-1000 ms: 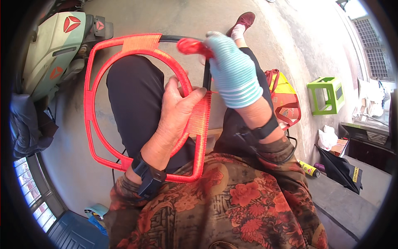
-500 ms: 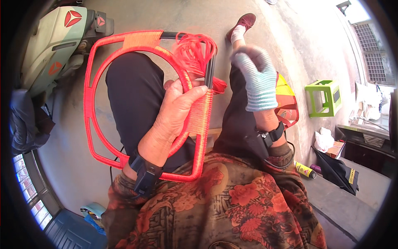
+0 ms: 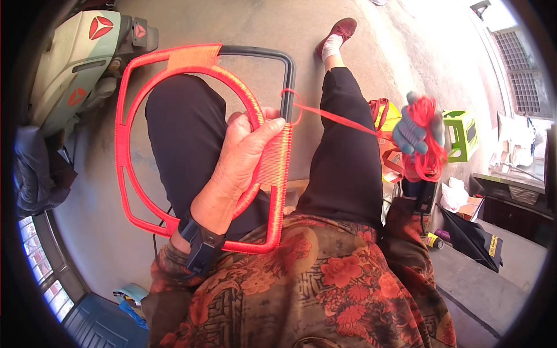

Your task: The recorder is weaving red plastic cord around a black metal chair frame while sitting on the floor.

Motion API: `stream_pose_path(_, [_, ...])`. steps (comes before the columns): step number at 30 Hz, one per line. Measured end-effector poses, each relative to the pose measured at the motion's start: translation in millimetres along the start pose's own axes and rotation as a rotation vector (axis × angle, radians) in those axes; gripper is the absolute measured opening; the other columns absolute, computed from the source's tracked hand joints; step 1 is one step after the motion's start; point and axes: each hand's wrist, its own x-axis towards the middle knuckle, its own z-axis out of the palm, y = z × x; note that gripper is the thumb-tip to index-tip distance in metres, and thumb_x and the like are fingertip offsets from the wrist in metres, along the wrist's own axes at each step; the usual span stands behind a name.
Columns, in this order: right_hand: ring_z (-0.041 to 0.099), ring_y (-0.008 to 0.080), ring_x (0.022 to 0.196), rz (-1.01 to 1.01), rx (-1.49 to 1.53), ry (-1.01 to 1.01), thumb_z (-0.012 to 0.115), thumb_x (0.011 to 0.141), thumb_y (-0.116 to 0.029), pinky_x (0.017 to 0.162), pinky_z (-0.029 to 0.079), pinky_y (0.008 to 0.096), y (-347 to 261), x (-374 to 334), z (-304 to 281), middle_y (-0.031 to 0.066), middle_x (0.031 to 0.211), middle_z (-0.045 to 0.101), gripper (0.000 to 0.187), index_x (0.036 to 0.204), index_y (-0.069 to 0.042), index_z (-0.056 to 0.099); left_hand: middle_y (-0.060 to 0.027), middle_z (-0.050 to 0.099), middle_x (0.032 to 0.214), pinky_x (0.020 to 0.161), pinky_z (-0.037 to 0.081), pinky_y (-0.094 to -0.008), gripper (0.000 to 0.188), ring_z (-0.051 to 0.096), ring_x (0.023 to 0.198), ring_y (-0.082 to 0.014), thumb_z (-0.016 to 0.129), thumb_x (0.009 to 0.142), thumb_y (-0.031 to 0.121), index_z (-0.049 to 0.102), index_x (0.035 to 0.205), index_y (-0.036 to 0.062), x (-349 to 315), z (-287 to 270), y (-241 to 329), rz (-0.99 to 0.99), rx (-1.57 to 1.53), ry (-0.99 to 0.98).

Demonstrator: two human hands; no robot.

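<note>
My bare left hand [image 3: 241, 145] grips the right side of a frame [image 3: 125, 130], a rounded rectangle with a ring inside, resting over my left thigh. Red-orange cord is wound tightly round most of it. At the upper right corner a stretch of black tube [image 3: 289, 75] shows bare. Out to the right, my right hand [image 3: 413, 130], in a striped glove, is closed on a bundle of red cord [image 3: 428, 139]. From that bundle a flat strand [image 3: 336, 118] runs taut to the frame, where a small loop of it circles the black tube just above my left thumb.
A scooter [image 3: 81, 64] stands at the far left. Beyond my right knee are a yellow and red bag [image 3: 386, 119] and a green stool [image 3: 464, 136]. A black umbrella [image 3: 473, 240] and a white plastic bag [image 3: 454, 194] lie at the right.
My right hand has taken the cord bundle from the frame's corner and swung it out to the right, drawing the strand straight. My left hand keeps its hold on the frame.
</note>
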Motion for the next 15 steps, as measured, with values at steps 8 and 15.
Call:
stream_pose_path(8, [0.061, 0.0113, 0.07, 0.191, -0.587, 0.661, 0.06, 0.094, -0.03, 0.063, 0.05, 0.0263, 84.5, 50.5, 23.1, 0.0052, 0.084, 0.064, 0.04, 0.124, -0.005, 0.057, -0.003, 0.064, 0.094, 0.066, 0.052, -0.0223, 0.034, 0.061, 0.074, -0.0071, 0.062, 0.091, 0.009, 0.053, 0.123, 0.0023, 0.8, -0.7, 2.1, 0.06, 0.071, -0.059])
stream_pose_path(15, [0.053, 0.005, 0.063, 0.377, -1.06, 0.583, 0.068, 0.089, -0.017, 0.061, 0.047, 0.0236, 101.8, 61.7, 60.4, -0.0015, 0.069, 0.057, 0.016, 0.086, -0.002, 0.062, -0.0024, 0.065, 0.091, 0.069, 0.052, -0.0226, 0.024, 0.062, 0.076, -0.0089, 0.063, 0.09, 0.005, 0.057, 0.112, 0.0022, 5.5, -4.2, -2.6, 0.061, -0.008, -0.04])
